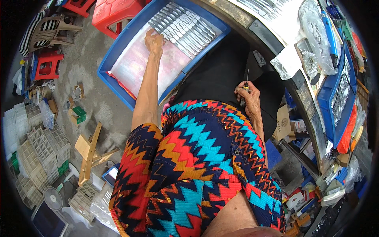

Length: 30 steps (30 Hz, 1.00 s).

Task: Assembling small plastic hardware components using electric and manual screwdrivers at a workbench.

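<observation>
The left hand [154, 42] reaches into a blue tray [128, 37] lying between 11 and 12 o'clock in the view, its fingers bent down at the near-left end of several close rows of shiny metal pieces [188, 31]. From those fingertips the rows spread away between 1 and 4 o'clock, with the nearest piece right beside the index finger; the fingers are curled, but whether they pinch a piece or merely rest against it I cannot tell. A pale, pink-stained lining [138, 69] covers the tray floor toward 7 o'clock from the hand, beneath the wrist and forearm. The right hand [248, 96], at about 2 o'clock, has its fingers wrapped around the yellowish handle of a thin-shafted tool [246, 86] (it looks like a small screwdriver), whose slender shaft sticks up past the thumb and index finger toward 12 o'clock. This hand hovers over or rests on the dark trousers [213, 71], well apart from the metal pieces, which lie toward 10 o'clock from it. Beyond it, a long surface [306, 93] bends through the 1 to 4 o'clock side, with a blue bin [325, 104] near 3 o'clock. A red stool [110, 17] stands at 11 o'clock, just beyond the tray.
</observation>
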### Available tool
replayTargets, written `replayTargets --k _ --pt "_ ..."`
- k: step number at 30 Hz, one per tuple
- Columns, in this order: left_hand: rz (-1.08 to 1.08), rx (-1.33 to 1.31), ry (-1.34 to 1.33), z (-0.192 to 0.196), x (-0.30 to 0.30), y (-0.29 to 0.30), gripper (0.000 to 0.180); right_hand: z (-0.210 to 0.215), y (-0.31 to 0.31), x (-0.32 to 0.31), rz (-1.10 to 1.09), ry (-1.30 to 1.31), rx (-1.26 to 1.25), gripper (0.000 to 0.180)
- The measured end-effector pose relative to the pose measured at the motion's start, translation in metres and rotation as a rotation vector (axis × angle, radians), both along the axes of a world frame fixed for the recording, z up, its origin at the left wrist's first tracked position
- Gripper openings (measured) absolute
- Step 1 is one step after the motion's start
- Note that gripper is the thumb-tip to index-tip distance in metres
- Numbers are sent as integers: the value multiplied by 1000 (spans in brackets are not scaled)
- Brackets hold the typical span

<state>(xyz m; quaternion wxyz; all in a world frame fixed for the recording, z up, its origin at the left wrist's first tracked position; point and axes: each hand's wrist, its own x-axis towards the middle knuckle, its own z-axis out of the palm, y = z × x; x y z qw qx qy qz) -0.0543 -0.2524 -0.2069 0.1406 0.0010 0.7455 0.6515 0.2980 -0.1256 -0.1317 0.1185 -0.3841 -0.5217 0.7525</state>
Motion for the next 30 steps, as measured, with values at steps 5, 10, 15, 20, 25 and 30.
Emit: replayTargets --k 5,10,15,20,25,30 --pt "20 111 -17 -1 2 -12 54 2 -3 0 33 -19 36 6" --pt "42 110 -20 9 19 -19 43 18 -1 5 266 -207 385 6" --pt "-11 86 -6 33 45 -23 34 26 4 17 644 -305 672 15" --pt "-55 79 -37 60 70 -15 23 19 21 23 965 -295 577 35" --pt "-117 118 -24 85 86 -5 21 24 33 12 1109 -286 465 36" --pt "-229 157 -7 109 106 11 20 22 24 5 1147 -381 637 32"
